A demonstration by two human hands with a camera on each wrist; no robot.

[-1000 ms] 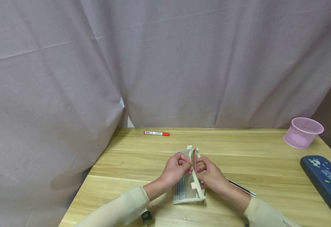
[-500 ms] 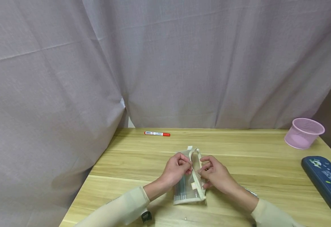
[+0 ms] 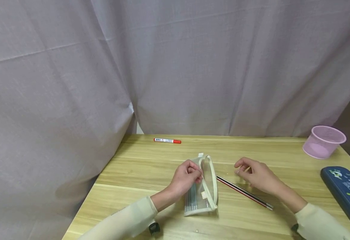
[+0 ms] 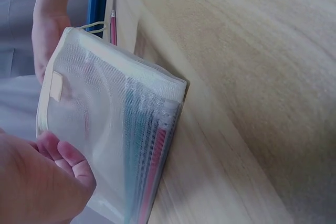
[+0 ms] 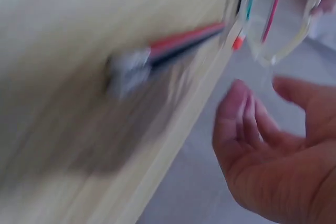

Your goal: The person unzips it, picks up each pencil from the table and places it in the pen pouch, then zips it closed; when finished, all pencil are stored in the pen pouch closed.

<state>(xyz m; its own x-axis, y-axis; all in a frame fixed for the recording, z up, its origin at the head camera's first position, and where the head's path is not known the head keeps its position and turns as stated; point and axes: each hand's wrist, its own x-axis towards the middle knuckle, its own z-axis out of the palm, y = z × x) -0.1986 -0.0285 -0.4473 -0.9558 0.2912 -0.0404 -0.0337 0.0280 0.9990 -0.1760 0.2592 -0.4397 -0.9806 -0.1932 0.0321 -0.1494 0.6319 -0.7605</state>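
Note:
My left hand [image 3: 184,178] pinches the open edge of a see-through mesh pencil pouch [image 3: 205,200] with cream trim. Several pencils [image 4: 153,169] show through the mesh in the left wrist view, one of them red. The pouch's zipped mouth gapes toward the right. To its right, red-and-black pencils [image 3: 244,192] lie slanting on the table; the right wrist view shows their silvery ends blurred. Over the table just beyond these pencils, my right hand [image 3: 260,175] holds nothing, its fingers loosely bent and thumb apart.
A red-capped marker [image 3: 167,141] lies near the table's back edge. At the right stand a pink mesh pen holder [image 3: 320,146] and a dark blue pencil case [image 3: 344,190] with cartoon prints. A grey curtain [image 3: 175,66] hangs behind the table [image 3: 139,170].
My right hand has come out of the pouch mouth and moved right, uncovering the pencils on the table. The red pencil it held has gone down into the pouch. The left hand keeps its pinch.

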